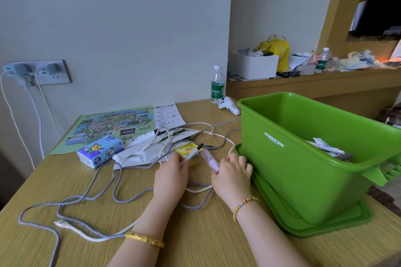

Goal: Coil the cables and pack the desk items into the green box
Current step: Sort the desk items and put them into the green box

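The green box [288,154] stands on its lid [321,226] at the right of the wooden desk, with a few pens and small items inside. My left hand [171,172] pinches a white pen with a black cap [193,152]. My right hand [231,172] grips a pink tube-shaped item [207,159] just left of the box. A grey braided cable [86,197] and a white cable [208,134] lie tangled and uncoiled across the desk. A yellow packet [186,149] lies under the pen.
A blue tissue pack [101,151], a colourful map sheet [108,125], white papers [167,117], a water bottle [217,85] and a white controller [229,105] sit further back. Chargers plug into a wall socket [36,71] at left. A cluttered shelf runs behind at right.
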`<state>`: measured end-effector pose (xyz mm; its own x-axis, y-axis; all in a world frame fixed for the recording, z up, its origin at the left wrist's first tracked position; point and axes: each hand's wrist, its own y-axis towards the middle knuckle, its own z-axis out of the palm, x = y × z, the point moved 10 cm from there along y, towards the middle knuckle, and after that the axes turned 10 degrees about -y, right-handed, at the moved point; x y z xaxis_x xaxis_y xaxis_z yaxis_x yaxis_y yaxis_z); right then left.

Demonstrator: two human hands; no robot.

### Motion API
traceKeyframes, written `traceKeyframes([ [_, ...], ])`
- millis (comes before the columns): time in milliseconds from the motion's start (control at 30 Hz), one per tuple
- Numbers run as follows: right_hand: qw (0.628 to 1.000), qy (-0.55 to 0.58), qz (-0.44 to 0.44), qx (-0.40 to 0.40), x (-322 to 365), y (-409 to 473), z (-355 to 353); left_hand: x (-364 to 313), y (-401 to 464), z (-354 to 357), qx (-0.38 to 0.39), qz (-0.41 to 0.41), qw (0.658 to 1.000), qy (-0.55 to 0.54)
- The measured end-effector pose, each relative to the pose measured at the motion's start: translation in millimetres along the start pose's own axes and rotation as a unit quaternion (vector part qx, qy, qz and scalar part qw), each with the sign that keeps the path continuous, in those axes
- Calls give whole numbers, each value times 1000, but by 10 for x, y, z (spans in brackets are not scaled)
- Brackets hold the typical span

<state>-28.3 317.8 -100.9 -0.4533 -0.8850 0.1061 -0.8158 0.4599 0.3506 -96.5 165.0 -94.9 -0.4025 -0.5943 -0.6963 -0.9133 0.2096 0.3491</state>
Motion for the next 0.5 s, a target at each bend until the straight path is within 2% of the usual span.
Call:
traceKeyframes([
  [200, 997, 44, 4, -65, -24, -4, -171, -9, 2, -133, -62, -9, 988, -144],
  [400, 958, 263, -13, -113, -46, -125, -496, -94, -62, -269, -80, -23, 970, -227],
  [500, 934, 310, -18, -177, -53, -240, -841, -294, -120, -348, -70, -8, 962, -262],
])
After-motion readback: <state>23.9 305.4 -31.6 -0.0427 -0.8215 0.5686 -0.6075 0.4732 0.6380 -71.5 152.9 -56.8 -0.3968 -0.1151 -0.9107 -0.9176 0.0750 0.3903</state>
